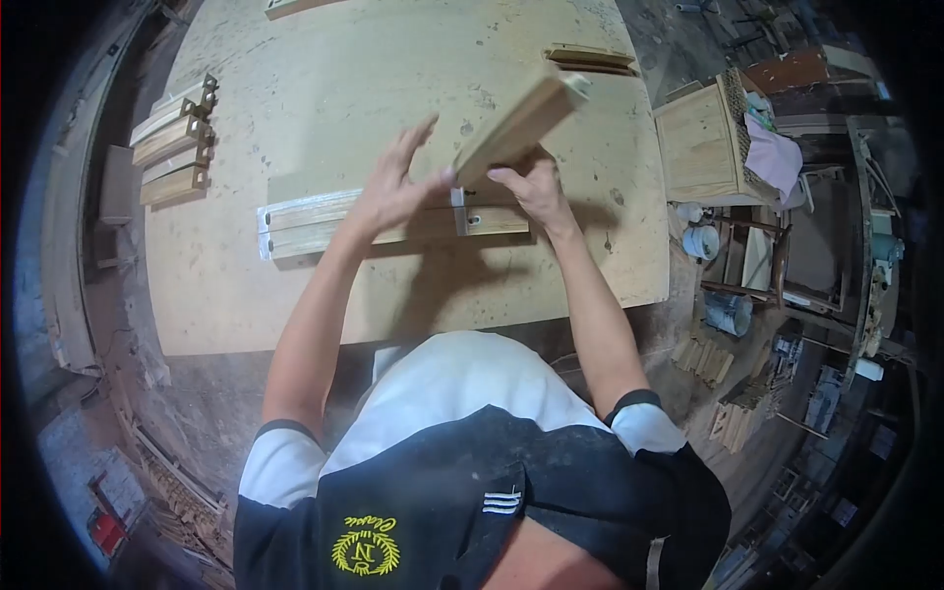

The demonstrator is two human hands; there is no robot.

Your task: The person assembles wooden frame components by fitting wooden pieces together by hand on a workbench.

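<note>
My right hand (536,193) grips a wooden bar (521,124) from below, holding it at a slant above the table with its far end up to the right. My left hand (395,193) is open with fingers spread, its thumb tip right at the bar's lower end. Beneath both hands, wooden strips (320,224) lie side by side on the wooden tabletop (423,305), with pale ends at the left. A shorter wooden piece (501,222) with a slot continues the row at the right, partly under my right hand.
Several wooden pieces with holed ends (175,147) are grouped at the table's left. Thin wooden pieces (592,61) lie near the far right edge. Beyond the right side stand a wooden cabinet (696,143) with a pink cloth (772,157) and a bucket (701,242). Wood stacks (703,360) sit on the floor.
</note>
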